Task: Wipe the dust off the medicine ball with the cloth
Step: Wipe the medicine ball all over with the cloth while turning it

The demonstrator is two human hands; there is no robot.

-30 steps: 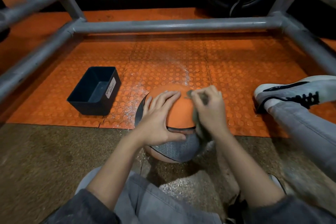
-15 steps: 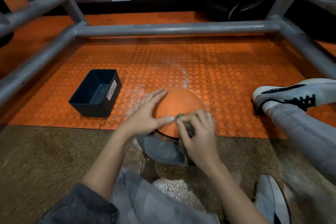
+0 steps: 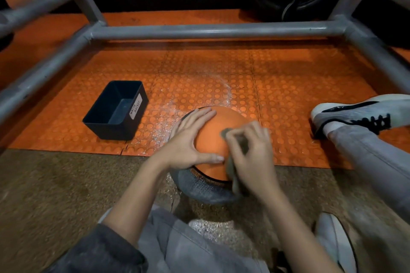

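Note:
An orange and grey medicine ball (image 3: 210, 139) sits on the floor where the orange studded mat meets the brown carpet. My left hand (image 3: 188, 142) lies flat on the ball's left side, fingers spread and thumb stretched across the orange panel. My right hand (image 3: 250, 153) is blurred and grips a small grey-green cloth (image 3: 230, 168), pressing it against the ball's right side. Part of the cloth is hidden under my fingers.
A black bin (image 3: 117, 109) labelled waste basket stands on the mat to the left. White dust (image 3: 164, 117) is scattered on the mat beside the ball. A grey metal pipe frame (image 3: 210, 29) surrounds the mat. My shoe (image 3: 359, 113) and leg lie at the right.
My right hand with the cloth has kept moving over the ball's right side, down toward me and then back up. My left hand shifted slightly on the ball's left. The ball has turned a little.

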